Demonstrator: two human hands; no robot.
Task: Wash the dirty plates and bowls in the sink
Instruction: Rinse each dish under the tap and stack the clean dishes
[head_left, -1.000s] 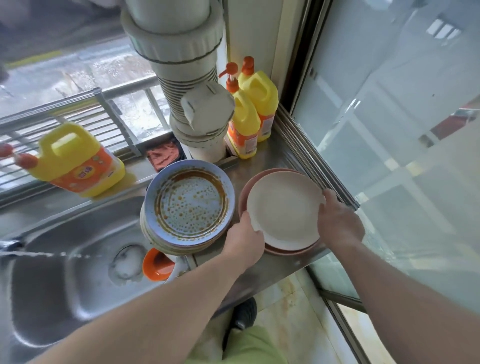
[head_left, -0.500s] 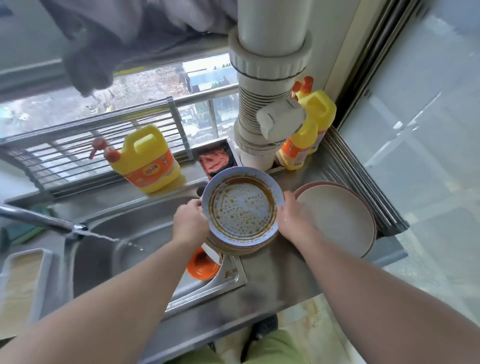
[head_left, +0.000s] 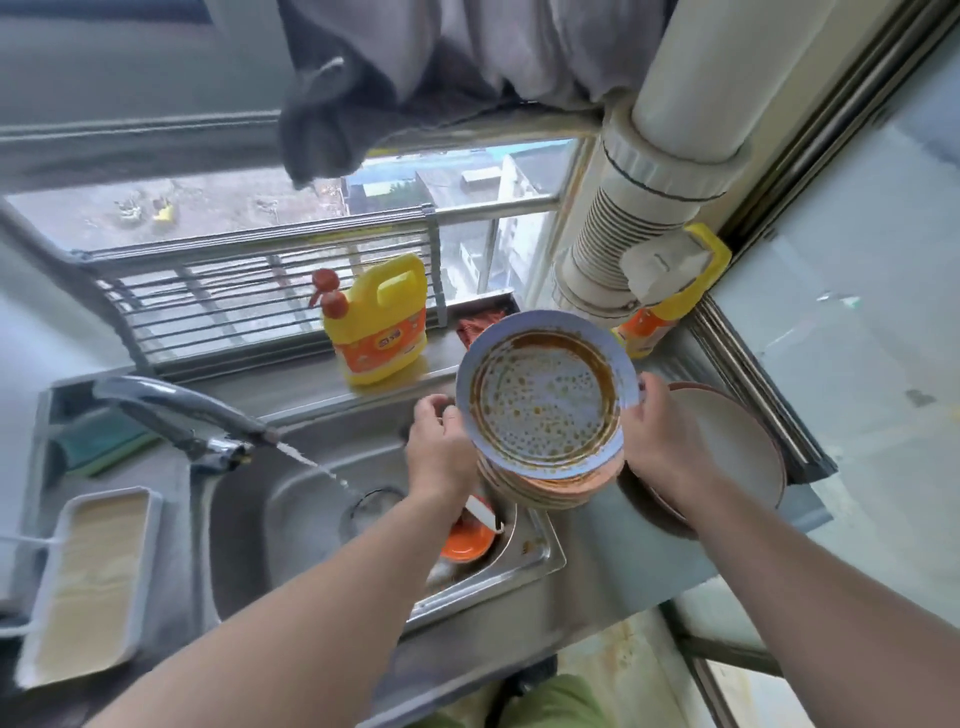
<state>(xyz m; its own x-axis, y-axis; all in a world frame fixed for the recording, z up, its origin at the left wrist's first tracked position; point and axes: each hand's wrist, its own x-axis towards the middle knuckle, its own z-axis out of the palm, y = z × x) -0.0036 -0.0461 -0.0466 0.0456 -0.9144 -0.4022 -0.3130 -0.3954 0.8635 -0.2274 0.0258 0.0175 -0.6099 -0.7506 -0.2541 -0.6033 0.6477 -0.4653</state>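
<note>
A stack of dirty plates (head_left: 550, 486) is held between both hands above the sink's right edge. Its top plate (head_left: 545, 397) is pale blue with a brown sauce ring and spots. My left hand (head_left: 441, 452) grips the stack's left side; my right hand (head_left: 660, 441) grips its right side. An orange bowl (head_left: 465, 543) with a white utensil in it lies in the steel sink (head_left: 291, 525), below the stack. Two clean-looking plates, cream on pink (head_left: 727, 441), rest on the counter to the right.
The faucet (head_left: 176, 415) runs a thin stream into the sink. A yellow detergent jug (head_left: 379, 322) stands on the ledge behind, another one (head_left: 670, 312) by the white drain pipe (head_left: 639, 208). A white tray (head_left: 88, 582) sits at the left, a green sponge (head_left: 104, 441) behind it.
Both hands left the cream plate, took hold of the dirty stack and have raised it off the counter edge. The view has swung left and up.
</note>
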